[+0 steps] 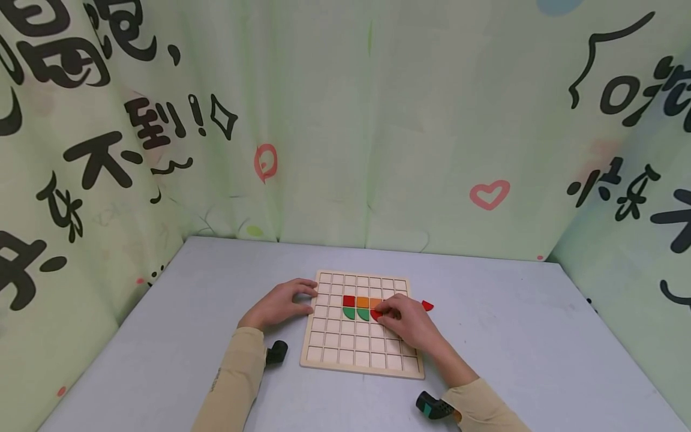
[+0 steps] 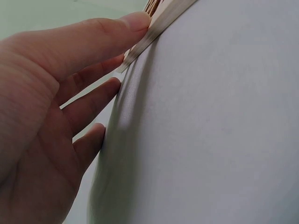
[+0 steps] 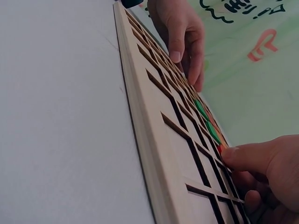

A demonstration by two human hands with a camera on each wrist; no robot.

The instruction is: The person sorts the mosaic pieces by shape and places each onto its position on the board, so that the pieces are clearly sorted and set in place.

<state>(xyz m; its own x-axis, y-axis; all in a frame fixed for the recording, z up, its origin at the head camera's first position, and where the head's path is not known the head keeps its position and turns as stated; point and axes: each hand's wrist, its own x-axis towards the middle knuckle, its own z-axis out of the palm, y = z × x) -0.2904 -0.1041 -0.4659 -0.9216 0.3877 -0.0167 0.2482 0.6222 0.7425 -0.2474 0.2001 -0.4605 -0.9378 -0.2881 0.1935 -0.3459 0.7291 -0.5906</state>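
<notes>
A wooden grid board (image 1: 345, 342) lies flat on the table. In its cells are a red square tile (image 1: 349, 301), orange tiles (image 1: 362, 302) to the right of it, and two green quarter-round tiles (image 1: 349, 312) in the row below. My right hand (image 1: 407, 321) is over the board's right part, pinching a red curved tile (image 1: 375, 314) between thumb and fingers, beside the second green one. At the board's left edge my left hand (image 1: 281, 305) rests its fairly straight fingers and thumb; the left wrist view shows the thumb (image 2: 135, 22) touching the rim.
Another red tile (image 1: 427, 306) shows just past the board's right edge, partly behind the right hand. The pale table (image 1: 486, 324) is bordered by a green printed curtain (image 1: 421, 120). A dark wrist device (image 1: 277, 353) sits at the left wrist, another (image 1: 432, 406) at the right.
</notes>
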